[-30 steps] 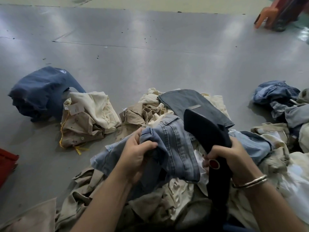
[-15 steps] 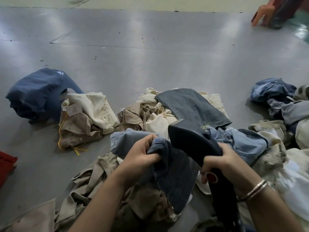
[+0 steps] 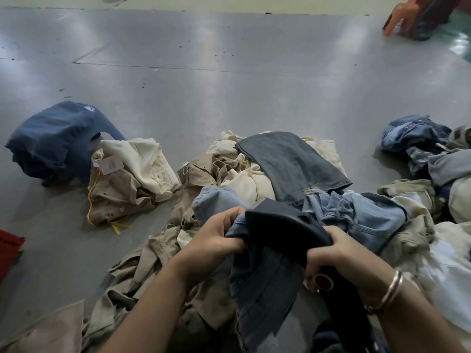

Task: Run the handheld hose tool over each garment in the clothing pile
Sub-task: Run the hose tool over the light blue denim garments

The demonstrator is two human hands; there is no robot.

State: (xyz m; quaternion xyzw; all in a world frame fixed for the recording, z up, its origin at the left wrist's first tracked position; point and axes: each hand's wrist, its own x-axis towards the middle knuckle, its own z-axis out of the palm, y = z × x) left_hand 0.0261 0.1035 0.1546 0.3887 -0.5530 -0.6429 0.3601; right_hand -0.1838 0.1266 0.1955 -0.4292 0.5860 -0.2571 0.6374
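Observation:
My left hand (image 3: 216, 240) grips a fold of a blue denim garment (image 3: 265, 284) that hangs in front of me. My right hand (image 3: 334, 256) grips the black hose tool (image 3: 285, 222) by its neck; a red button (image 3: 323, 282) shows under my thumb. The tool's wide flat head lies against the top of the denim, right beside my left hand. Its black hose (image 3: 349, 317) runs down toward me. Below lies the clothing pile (image 3: 229, 174) of beige, cream and denim pieces on the grey floor.
A dark blue garment (image 3: 56, 141) and a beige-and-cream bundle (image 3: 130, 179) with a paper tag lie apart at the left. More denim and pale clothes (image 3: 428, 154) are heaped at the right. A red object (image 3: 9, 253) sits at the left edge, an orange stool leg (image 3: 397, 19) far right.
The denim garment came down from its raised, spread position and now hangs bunched between my hands. The tool's head tilted lower and closer to my left hand.

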